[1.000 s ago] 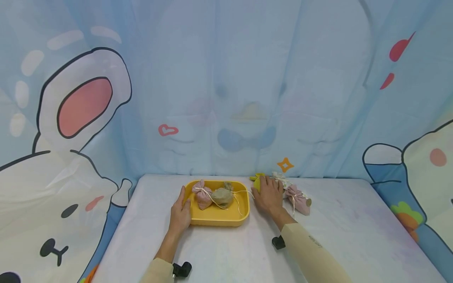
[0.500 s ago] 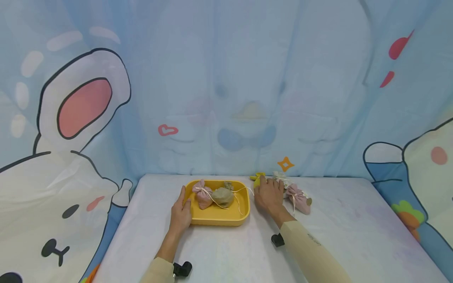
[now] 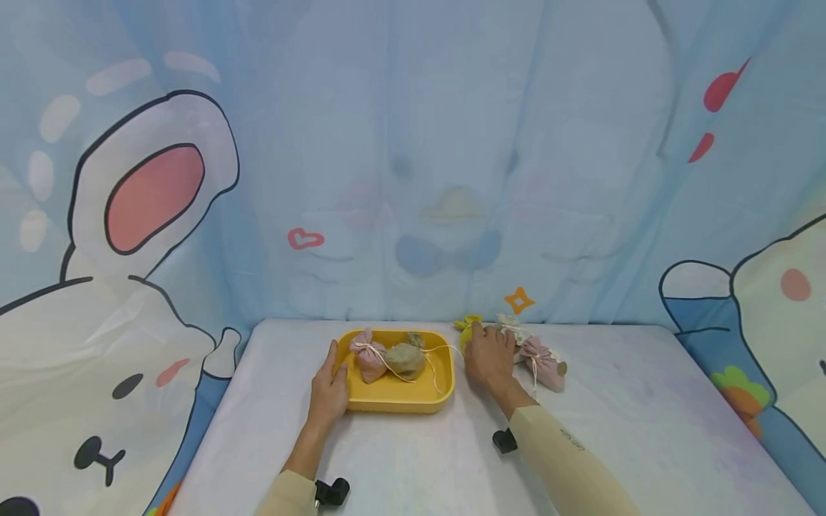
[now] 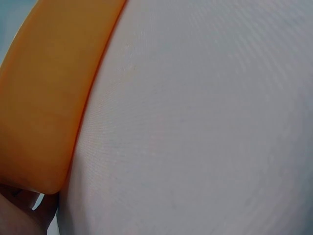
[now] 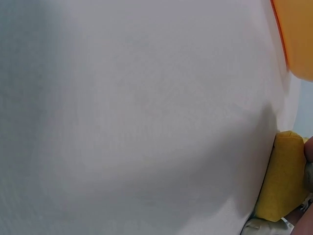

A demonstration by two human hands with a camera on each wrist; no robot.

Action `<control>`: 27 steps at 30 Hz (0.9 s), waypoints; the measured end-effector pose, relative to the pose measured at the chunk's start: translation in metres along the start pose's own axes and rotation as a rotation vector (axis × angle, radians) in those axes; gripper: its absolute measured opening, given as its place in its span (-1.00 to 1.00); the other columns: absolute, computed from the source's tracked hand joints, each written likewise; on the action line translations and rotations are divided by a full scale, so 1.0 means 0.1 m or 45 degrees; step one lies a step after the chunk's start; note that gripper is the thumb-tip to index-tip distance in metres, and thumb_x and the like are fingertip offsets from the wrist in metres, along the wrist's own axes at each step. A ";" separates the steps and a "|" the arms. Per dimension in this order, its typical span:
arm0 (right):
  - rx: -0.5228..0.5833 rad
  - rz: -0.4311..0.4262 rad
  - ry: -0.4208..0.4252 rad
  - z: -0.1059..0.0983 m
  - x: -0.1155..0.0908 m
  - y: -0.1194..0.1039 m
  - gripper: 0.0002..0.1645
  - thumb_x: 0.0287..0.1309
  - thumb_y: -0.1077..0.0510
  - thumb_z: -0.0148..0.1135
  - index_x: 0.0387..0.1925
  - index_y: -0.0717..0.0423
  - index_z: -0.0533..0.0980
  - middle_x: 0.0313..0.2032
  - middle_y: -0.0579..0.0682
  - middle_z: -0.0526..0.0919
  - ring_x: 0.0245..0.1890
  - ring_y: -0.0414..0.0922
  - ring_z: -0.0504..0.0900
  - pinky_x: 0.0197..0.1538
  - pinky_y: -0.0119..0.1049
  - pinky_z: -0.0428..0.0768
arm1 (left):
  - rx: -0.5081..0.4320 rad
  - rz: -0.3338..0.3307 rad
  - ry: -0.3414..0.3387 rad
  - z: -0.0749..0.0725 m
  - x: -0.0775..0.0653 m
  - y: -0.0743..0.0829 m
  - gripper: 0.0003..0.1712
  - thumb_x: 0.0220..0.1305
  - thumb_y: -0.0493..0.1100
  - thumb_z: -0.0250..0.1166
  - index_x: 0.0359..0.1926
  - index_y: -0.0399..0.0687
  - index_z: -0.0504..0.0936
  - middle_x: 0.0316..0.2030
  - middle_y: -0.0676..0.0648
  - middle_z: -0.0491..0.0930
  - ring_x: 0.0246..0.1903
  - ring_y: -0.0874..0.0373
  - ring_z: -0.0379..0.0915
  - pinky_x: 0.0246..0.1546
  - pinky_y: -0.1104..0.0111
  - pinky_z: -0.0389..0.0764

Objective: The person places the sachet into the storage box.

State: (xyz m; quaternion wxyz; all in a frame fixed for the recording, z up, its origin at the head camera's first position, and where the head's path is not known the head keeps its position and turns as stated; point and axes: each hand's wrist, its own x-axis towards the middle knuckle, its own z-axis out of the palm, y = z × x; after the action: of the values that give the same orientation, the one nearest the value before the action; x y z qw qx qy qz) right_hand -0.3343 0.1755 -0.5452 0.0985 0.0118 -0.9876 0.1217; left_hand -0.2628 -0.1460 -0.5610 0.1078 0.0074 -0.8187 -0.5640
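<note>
My left hand [image 3: 328,388] holds the left end of a yellow tray [image 3: 393,403], its thumb at the rim. Inside the tray lie a pink drawstring pouch [image 3: 370,364] and a grey-green drawstring pouch [image 3: 405,360], their cords loose. To the tray's right, my right hand [image 3: 492,358] grips a small yellow pouch [image 3: 466,331] with bent fingers; the hand hides much of it. In the right wrist view the yellow pouch [image 5: 283,178] stands close against the cloth, with fingers at its side. Just beyond that hand are a whitish pouch [image 3: 512,324] and another pink pouch [image 3: 545,365].
A pale cloth [image 3: 413,466] covers the table. Behind it hangs a blue printed curtain [image 3: 452,143] with cartoon figures, right at the table's back edge. A black wrist camera [image 3: 332,492] sits on the left forearm, another black camera [image 3: 505,441] on the right.
My right hand's fingers have drawn in closer around the yellow pouch. The left hand, tray and other pouches stay in place.
</note>
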 end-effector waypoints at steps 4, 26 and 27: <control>-0.014 -0.034 0.034 0.01 -0.01 -0.02 -0.45 0.50 0.15 0.04 0.40 0.26 0.34 0.17 0.36 0.58 0.29 0.27 0.49 0.54 0.30 0.12 | 0.018 -0.006 0.006 0.00 0.00 -0.01 -0.32 0.63 -0.21 -0.03 0.64 -0.23 0.05 0.61 -0.19 0.09 0.60 -0.16 0.01 0.62 -0.05 0.09; 0.098 -0.129 0.109 0.10 -0.02 -0.05 -0.45 0.36 0.29 0.26 0.34 0.17 0.41 0.18 0.34 0.51 0.21 0.30 0.51 0.11 0.24 0.64 | 0.022 0.010 0.007 0.00 0.00 -0.01 -0.32 0.61 -0.25 -0.02 0.63 -0.27 0.05 0.61 -0.23 0.11 0.59 -0.18 0.02 0.61 -0.07 0.10; 0.112 -0.129 0.113 0.09 -0.03 -0.05 -0.45 0.36 0.29 0.28 0.34 0.16 0.42 0.18 0.33 0.52 0.20 0.29 0.52 0.08 0.23 0.66 | 0.020 0.010 0.005 0.00 0.00 -0.01 -0.32 0.61 -0.25 -0.02 0.63 -0.26 0.05 0.61 -0.23 0.10 0.59 -0.18 0.02 0.61 -0.07 0.10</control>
State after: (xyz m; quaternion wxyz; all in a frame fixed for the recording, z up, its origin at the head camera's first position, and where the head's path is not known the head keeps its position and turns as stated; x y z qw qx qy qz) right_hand -0.3332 0.1682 -0.5533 0.1475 0.0606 -0.9741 0.1601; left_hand -0.2632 -0.1465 -0.5618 0.1117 0.0060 -0.8230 -0.5570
